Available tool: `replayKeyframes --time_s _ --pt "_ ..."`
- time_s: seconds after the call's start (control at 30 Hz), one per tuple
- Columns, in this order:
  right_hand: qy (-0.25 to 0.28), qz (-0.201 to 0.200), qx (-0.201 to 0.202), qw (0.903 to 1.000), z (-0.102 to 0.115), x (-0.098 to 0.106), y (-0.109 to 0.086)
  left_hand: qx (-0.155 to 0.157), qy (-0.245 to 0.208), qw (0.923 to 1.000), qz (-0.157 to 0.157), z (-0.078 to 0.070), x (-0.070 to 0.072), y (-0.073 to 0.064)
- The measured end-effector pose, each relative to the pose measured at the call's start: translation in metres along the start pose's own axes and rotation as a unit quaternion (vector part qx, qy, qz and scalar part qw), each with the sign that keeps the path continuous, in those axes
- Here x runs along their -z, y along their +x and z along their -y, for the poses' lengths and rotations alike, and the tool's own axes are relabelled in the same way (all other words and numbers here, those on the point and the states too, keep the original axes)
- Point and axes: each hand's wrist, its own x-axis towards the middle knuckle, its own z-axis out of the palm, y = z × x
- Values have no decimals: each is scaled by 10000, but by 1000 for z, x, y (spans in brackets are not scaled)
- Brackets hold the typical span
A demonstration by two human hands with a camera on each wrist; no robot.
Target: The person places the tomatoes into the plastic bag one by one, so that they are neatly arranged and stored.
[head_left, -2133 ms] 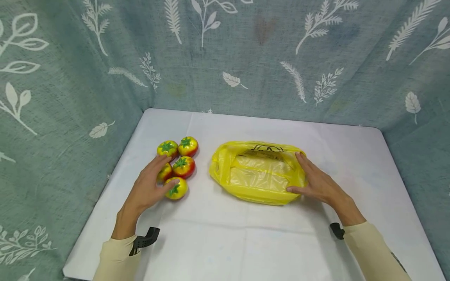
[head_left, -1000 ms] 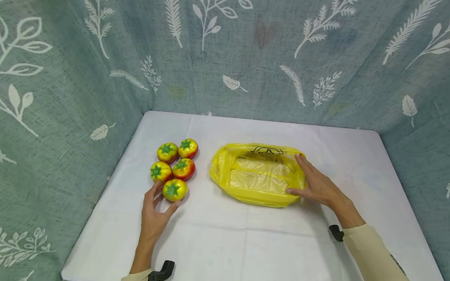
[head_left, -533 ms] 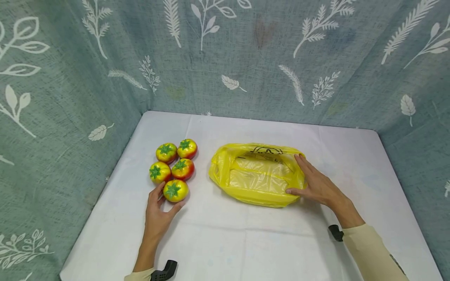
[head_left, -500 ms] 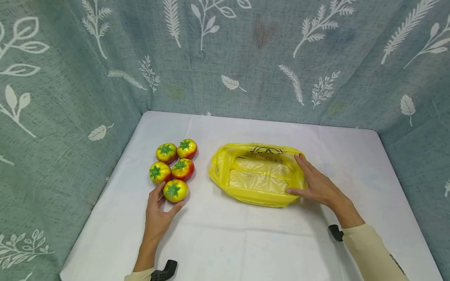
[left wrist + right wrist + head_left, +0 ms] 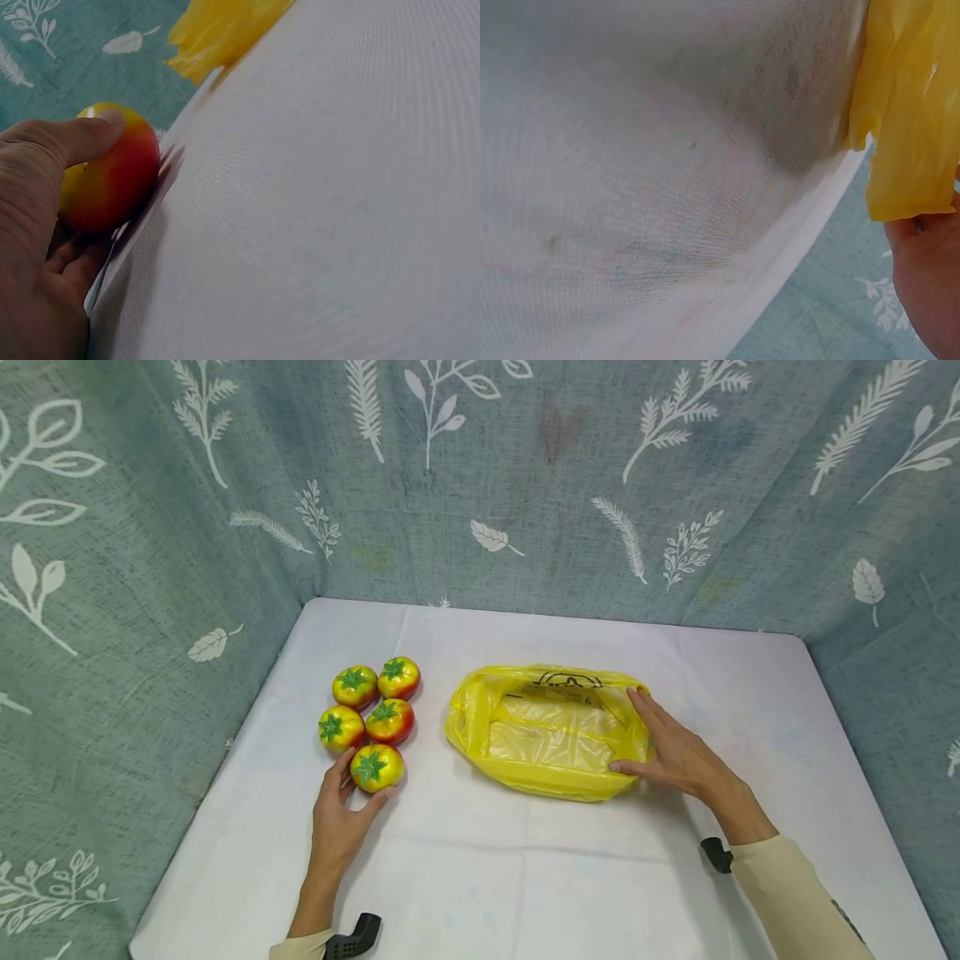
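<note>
Several yellow-red tomatoes with green tops lie in a cluster at the left of the table in the head view. My left hand (image 5: 339, 814) holds the nearest tomato (image 5: 377, 767) between thumb and fingers. In the left wrist view, the thumb lies on the upper side of that tomato (image 5: 112, 172) and fingers are below it. A yellow plastic bag (image 5: 555, 781) sits mid-table with its mouth spread. My right hand (image 5: 686, 758) is at the bag's right end, thumb and fingers extended and apart at the rim. The right wrist view shows the bag (image 5: 911, 142) covering most of those fingers.
Farther tomatoes (image 5: 390, 721) sit close beside and behind the held one. White cloth covers the table (image 5: 525, 877). A green leaf-patterned curtain (image 5: 480, 485) stands along the back and sides. Black straps with small devices (image 5: 352, 937) are on the wrists.
My left hand has drawn back from above the cluster and taken hold of the nearest tomato, then shifted slightly right with it. My right hand and the bag stay nearly still.
</note>
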Motion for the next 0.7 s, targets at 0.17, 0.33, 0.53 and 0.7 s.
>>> replayKeyframes --time_s 0.17,0.33,0.53,0.7 --pt "-6 -14 24 10000 -1 0 0 -65 0 10000 -5 -2 0 -1" --pt "-3 -29 18 10000 -1 1 0 -197 -72 9998 -50 -2 -1 -1" --pt "-18 -15 20 10000 -2 1 0 -390 -228 9990 -58 -6 -5 0" --pt "-1 -23 14 10000 0 1 0 -567 -229 9981 56 -17 -11 5"
